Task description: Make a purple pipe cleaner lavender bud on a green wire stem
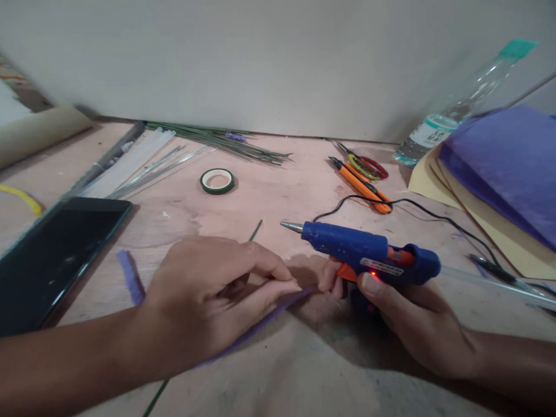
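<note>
My right hand (403,324) is wrapped round the handle of a blue glue gun (347,240) with an orange trigger and a lit red light. Its metal nozzle points left, above my left hand (217,289). Thumb and forefinger of that left hand pinch a narrow purple strip (284,307), which slants down beneath the palm. A thin green stem (256,230) pokes out beyond my left knuckles. A green length also shows below the wrist; the hand hides whatever lies between. A short purple piece (130,278) lies left of the hand.
A black phone (65,255) lies at left. Behind are clear sticks (143,168), several green stems (226,142) and a tape roll (217,181). An orange cutter (362,186), scissors (365,165), a bottle (438,127) and purple sheets (504,168) sit right. The gun's black cord (417,204) crosses there.
</note>
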`<state>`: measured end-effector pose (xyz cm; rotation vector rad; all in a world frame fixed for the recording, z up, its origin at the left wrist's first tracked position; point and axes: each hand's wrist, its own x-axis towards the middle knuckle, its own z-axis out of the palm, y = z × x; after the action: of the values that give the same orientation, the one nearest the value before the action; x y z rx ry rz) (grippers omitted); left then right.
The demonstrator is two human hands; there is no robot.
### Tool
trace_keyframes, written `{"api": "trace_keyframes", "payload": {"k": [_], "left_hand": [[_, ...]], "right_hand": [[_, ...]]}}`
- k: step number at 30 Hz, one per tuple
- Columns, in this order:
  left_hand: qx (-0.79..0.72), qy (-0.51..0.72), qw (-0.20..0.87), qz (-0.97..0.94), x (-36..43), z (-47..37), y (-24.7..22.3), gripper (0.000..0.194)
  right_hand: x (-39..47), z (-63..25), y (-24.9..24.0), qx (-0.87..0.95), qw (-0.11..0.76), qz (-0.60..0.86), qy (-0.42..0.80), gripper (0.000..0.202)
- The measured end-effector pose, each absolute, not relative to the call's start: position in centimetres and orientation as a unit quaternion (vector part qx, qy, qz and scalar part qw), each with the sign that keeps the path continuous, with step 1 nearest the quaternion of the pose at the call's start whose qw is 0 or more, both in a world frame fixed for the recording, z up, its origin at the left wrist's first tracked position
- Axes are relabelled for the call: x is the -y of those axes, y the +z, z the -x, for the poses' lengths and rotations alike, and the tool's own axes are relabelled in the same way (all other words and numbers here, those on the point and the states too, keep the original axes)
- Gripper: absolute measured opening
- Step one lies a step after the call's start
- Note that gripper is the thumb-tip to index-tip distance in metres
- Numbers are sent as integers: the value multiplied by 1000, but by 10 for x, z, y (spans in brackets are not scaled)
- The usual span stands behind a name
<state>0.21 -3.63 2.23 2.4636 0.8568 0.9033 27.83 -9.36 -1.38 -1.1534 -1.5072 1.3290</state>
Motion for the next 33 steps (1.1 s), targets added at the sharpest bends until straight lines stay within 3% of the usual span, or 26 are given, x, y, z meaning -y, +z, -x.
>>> {"api": "trace_keyframes", "payload": {"k": [3,8,12,21,28,33], "left_hand": [[-260,291,99,-915,34,1,23,19],[-196,346,-17,-917,33,-1,6,28],[-164,345,-33,-924,32,-6,1,46],[-156,326,-42,-931,31,-11,1,21],[-190,328,1,-925,38,-8,5,47],[-177,344,-18,-922,36,-9,2,46]], "right_hand": [[93,-279,-12,597,403,460,519,29],[93,-282,-12,592,392,461,532,39],[91,-283,-13,570,386,457,563,47],[89,-283,-12,560,384,483,553,54],[88,-283,-12,564,396,454,565,47],[89,-281,-11,553,392,459,574,46]]}}
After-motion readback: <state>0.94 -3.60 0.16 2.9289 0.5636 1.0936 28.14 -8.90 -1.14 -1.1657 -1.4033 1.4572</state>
